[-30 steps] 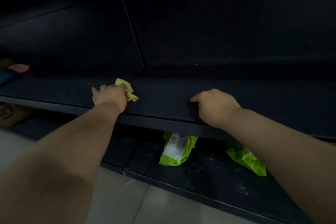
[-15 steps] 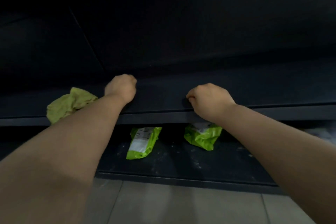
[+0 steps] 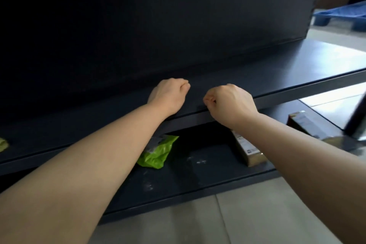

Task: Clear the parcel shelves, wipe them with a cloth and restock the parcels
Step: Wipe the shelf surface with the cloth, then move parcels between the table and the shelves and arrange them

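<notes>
- Left grip [image 3: 169, 95]: mine, fingers curled into a fist with nothing in it, resting on the upper shelf [image 3: 277, 77], a little back from its front edge.
- Right grip [image 3: 229, 103]: also a closed fist, nothing visible inside, sitting at the same shelf's front lip, near the left one with a gap between.
- Cloth [image 3: 3, 143]: yellow-green, crumpled, only a corner showing at the far left of the upper shelf, well apart from my left grip.
- Green parcel [image 3: 158, 152]: lime plastic mailer, white label, wrinkled; lies on the lower shelf [image 3: 178, 180], beneath my left forearm.
- Brown parcel [image 3: 247, 150]: cardboard box with a printed label, on the lower shelf, below my right wrist.
- Lower shelf: dark metal, whitish smudges between the two parcels.
</notes>
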